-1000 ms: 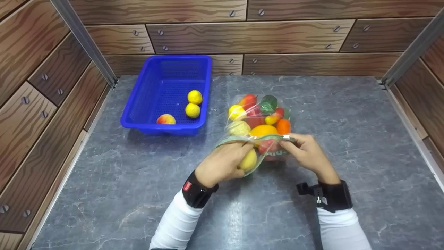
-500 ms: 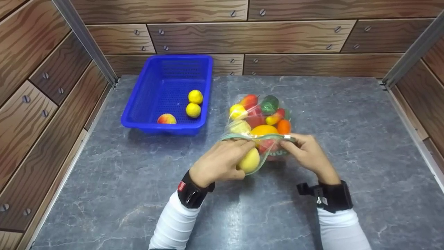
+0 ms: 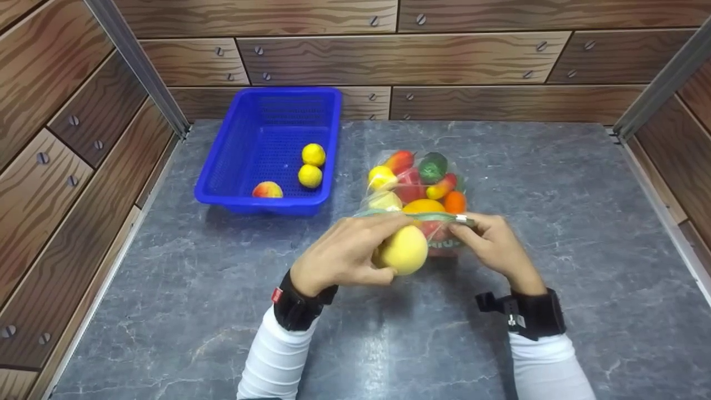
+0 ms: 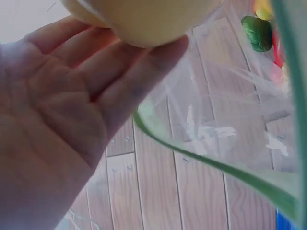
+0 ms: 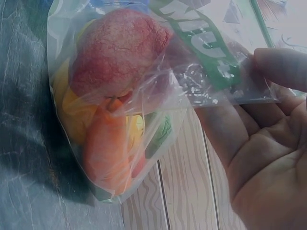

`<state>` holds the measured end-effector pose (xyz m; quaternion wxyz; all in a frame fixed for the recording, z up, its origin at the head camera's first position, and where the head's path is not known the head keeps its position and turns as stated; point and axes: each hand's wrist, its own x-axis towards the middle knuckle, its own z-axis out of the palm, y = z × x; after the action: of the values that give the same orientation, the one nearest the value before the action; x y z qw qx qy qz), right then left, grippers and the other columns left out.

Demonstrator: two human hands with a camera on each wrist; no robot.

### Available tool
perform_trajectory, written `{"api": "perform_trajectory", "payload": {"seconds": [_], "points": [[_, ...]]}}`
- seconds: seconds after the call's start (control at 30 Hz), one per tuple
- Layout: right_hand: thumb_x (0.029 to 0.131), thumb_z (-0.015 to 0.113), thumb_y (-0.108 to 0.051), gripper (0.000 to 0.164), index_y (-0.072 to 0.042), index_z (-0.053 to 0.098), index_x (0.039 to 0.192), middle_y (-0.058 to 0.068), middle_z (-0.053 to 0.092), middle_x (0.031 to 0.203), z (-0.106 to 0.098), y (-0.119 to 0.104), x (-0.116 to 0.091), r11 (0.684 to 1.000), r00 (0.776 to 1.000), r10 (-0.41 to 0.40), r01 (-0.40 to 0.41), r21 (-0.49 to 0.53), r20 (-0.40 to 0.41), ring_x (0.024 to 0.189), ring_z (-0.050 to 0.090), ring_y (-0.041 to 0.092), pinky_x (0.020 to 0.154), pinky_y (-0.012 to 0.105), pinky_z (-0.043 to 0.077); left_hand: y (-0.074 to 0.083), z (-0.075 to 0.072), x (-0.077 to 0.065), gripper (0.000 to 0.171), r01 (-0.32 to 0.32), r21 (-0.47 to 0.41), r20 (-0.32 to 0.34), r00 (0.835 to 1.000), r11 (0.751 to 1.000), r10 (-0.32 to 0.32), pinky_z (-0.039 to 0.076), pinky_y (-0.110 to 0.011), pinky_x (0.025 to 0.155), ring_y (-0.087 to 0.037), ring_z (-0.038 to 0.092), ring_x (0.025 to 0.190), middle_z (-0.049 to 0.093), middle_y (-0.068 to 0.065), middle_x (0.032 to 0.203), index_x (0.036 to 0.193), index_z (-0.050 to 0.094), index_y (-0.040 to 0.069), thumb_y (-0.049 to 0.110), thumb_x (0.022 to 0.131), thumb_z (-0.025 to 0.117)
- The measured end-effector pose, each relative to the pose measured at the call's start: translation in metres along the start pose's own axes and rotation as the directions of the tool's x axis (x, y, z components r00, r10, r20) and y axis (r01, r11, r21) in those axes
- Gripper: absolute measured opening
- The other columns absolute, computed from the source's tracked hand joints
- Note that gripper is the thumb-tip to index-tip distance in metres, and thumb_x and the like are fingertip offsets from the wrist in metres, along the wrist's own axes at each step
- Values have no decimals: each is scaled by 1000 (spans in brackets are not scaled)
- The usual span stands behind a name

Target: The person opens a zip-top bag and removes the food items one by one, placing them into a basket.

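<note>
A clear zip bag (image 3: 441, 243) with a green seal lies on the table, full of several fruits and vegetables. Between the fingers and thumb of my left hand (image 3: 339, 250) is a smooth, round, pale yellow fruit (image 3: 406, 251), in front of the bag's mouth. My right hand (image 3: 491, 241) pinches the bag's right corner by the zip slider (image 3: 461, 218). Through the plastic show a dark red wrinkled fruit (image 5: 120, 52), an orange carrot-like piece (image 5: 108, 148), a green vegetable (image 3: 433, 168) and a yellow fruit (image 3: 382, 178). The left wrist view has the green seal (image 4: 216, 165) beside the fingers.
A blue perforated basket (image 3: 208, 191) stands at the back left. Inside it are two yellow lemons (image 3: 310, 176) and a red-yellow peach (image 3: 268, 190). Wood-patterned panels (image 3: 472, 58) wall in the grey marbled table (image 3: 566, 222).
My left hand has drawn back out of the bag's mouth with the yellow fruit, which now shows fully in front of the seal. The right hand has stayed at the bag's corner.
</note>
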<state>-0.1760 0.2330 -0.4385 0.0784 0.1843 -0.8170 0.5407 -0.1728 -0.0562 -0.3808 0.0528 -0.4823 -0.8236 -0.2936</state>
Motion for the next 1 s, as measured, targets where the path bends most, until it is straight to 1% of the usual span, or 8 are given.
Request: {"api": "perform_trajectory", "payload": {"seconds": [0.2,0.37,0.5,0.63,0.7,0.77,0.9,1.0], "points": [[95,66,7,10,7,76,97,14,75,86,0,0,0,1000,1000,3,-3,6,-3,73,65,4,65,17,56,-6,0,3,65,-100,-64,-139,986,993,90,55,-25,87,-14,64,100,69,-4,124,137,60,7,26,78,78],[96,65,6,12,9,76,101,20,76,92,0,-2,0,999,1000,15,-15,41,10,77,70,4,68,20,59,-12,-1,4,71,-190,-204,-280,951,960,129,48,-36,111,-26,61,129,64,-16,138,141,57,-1,22,79,81],[95,66,6,11,7,76,98,11,75,86,0,-2,0,1000,1000,6,-6,19,1,74,65,2,67,17,56,-16,-6,1,73,-191,-292,-371,926,937,73,47,-42,112,-28,57,134,61,-18,142,142,56,-2,18,77,84],[95,66,7,12,4,76,93,2,72,80,0,-1,0,1000,1000,-7,7,19,-2,70,58,3,65,15,51,-23,-14,-4,72,-118,-321,-453,890,940,-42,54,-43,102,-26,62,122,63,-19,136,138,57,-5,19,76,85],[95,65,8,12,4,76,92,1,71,81,-1,-2,0,1000,1000,-12,12,25,3,70,58,4,65,15,51,-26,-18,-7,71,-80,-336,-500,860,938,-106,56,-44,98,-28,63,117,64,-21,133,137,58,-7,20,76,84],[95,65,8,13,4,77,93,2,73,82,-1,-2,0,1000,1000,-19,19,25,3,70,60,4,65,15,51,-30,-21,-10,71,-37,-352,-546,820,935,-173,58,-45,94,-29,64,112,64,-22,131,136,58,-8,21,76,83],[94,65,9,13,5,77,94,5,74,83,-1,-2,0,999,1000,-27,27,18,2,70,61,4,65,15,51,-40,-28,-16,72,66,-384,-631,709,921,-314,59,-40,89,-28,65,107,64,-21,129,136,59,-7,24,76,84],[94,65,10,13,5,77,94,6,75,83,0,-1,0,999,1000,-31,31,16,1,70,61,4,64,15,51,-49,-30,-20,75,130,-399,-676,627,908,-387,58,-37,87,-28,66,106,64,-21,127,138,58,-7,27,76,84]]}}
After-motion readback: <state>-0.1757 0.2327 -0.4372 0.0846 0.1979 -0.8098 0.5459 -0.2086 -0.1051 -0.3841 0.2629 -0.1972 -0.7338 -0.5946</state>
